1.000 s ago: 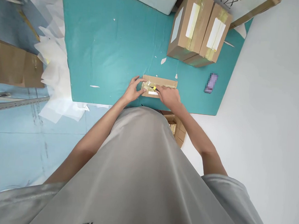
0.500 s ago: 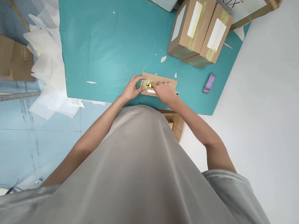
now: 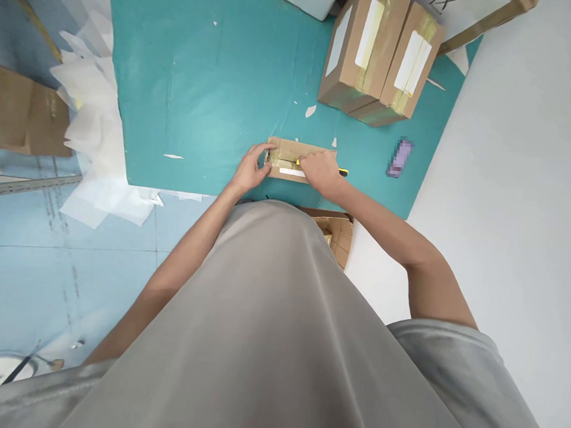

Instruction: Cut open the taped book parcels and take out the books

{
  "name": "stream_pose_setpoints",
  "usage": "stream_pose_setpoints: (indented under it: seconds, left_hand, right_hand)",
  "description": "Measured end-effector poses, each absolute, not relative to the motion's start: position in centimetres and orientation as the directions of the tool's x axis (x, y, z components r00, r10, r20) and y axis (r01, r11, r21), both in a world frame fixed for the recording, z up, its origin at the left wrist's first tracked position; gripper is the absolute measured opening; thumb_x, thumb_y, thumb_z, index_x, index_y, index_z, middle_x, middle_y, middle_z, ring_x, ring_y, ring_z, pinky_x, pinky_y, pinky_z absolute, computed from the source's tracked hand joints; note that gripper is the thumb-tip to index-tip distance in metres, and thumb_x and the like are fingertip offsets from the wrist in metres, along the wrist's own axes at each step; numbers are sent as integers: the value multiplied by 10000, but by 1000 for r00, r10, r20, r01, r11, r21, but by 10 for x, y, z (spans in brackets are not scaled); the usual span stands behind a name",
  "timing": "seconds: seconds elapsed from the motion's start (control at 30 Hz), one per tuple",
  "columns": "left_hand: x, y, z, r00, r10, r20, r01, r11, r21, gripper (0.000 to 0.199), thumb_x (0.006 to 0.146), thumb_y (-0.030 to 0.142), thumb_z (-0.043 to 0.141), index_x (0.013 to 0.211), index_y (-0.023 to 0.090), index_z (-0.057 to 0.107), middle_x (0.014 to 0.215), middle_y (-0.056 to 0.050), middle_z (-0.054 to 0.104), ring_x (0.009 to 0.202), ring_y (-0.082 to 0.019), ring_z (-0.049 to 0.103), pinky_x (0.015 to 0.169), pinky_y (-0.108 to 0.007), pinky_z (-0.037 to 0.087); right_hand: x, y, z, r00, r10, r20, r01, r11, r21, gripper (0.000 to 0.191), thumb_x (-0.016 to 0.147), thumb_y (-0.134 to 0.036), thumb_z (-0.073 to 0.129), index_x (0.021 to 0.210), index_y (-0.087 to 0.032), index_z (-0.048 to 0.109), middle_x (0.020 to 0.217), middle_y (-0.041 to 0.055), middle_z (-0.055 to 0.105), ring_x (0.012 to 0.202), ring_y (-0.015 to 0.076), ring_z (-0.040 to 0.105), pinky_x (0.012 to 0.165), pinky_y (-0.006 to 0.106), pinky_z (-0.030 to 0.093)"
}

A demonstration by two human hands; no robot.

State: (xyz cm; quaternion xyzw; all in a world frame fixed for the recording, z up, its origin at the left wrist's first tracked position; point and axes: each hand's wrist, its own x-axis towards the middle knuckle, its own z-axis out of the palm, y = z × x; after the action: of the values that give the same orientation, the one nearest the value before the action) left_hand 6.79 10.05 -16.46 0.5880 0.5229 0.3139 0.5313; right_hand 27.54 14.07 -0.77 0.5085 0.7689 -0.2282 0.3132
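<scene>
A small taped cardboard box [image 3: 286, 150] with a white label strip lies on the green table near its front edge. The left end of the box is held between the thumb and fingers of my left hand [image 3: 251, 168]. In the closed fingers of my right hand [image 3: 321, 171] is a yellow and black box cutter [image 3: 344, 172]. Its black end sticks out on the right, and a bit of yellow shows at my fingertips above the tape. The blade cannot be made out.
Two larger taped cartons [image 3: 365, 50] stand at the back right of the green table [image 3: 191, 83]. A blurred purple object [image 3: 399, 158] lies toward the right edge. White paper sheets [image 3: 94, 155] hang along the left side. An open carton [image 3: 340, 237] sits below the front edge.
My right hand has slid a little to the right along the box with the cutter, uncovering more of the taped top. My left hand stays at the left end.
</scene>
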Motion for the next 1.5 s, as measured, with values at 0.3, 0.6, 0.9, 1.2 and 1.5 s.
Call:
stream_pose_setpoints:
  seconds: [0.3,0.6,0.9,1.2,1.5]
  left_hand:
    - [77,97,-178,236,936,-262,232,207,950,573,865,348,706,1430,268,663,1497,-132,624,1253,-305,672,1022,-471,616]
    - [77,95,-170,215,939,-267,222,219,950,567,891,485,709,1396,228,674,1499,-119,658,1295,-317,677,1130,-496,579]
    - [72,96,-158,211,932,-295,287,230,930,591,870,592,714,1312,201,701,1494,-156,663,1328,-340,667,1047,-469,613]
    - [34,94,-180,-71,894,-442,256,444,859,531,996,596,611,1343,200,537,1255,-30,776,1001,-137,678,824,-306,535]
    - [16,106,-189,-198,872,-448,291,489,822,438,917,494,750,1231,201,664,1211,-50,750,944,-139,684,739,-289,530]
  right_hand:
    - [348,123,23,-130,659,-741,937,327,127,427,1056,-74,388,1333,-69,712,1224,282,776,1160,369,738,899,422,441]
    - [414,108,20,-167,691,-704,912,379,155,418,1111,-215,370,1370,-175,695,1176,211,786,1068,334,733,819,378,399]
    - [444,87,-10,-194,742,-642,951,303,62,421,1143,-320,386,1383,-229,720,1190,180,787,1053,311,695,855,385,371]
    - [518,60,-54,123,872,-473,882,-314,-351,479,1028,-519,583,1284,-161,771,1055,141,807,939,286,704,822,359,493]
    - [358,48,-112,116,760,-640,109,-650,-752,563,691,-702,857,931,-199,769,764,-6,698,685,155,635,675,271,516]
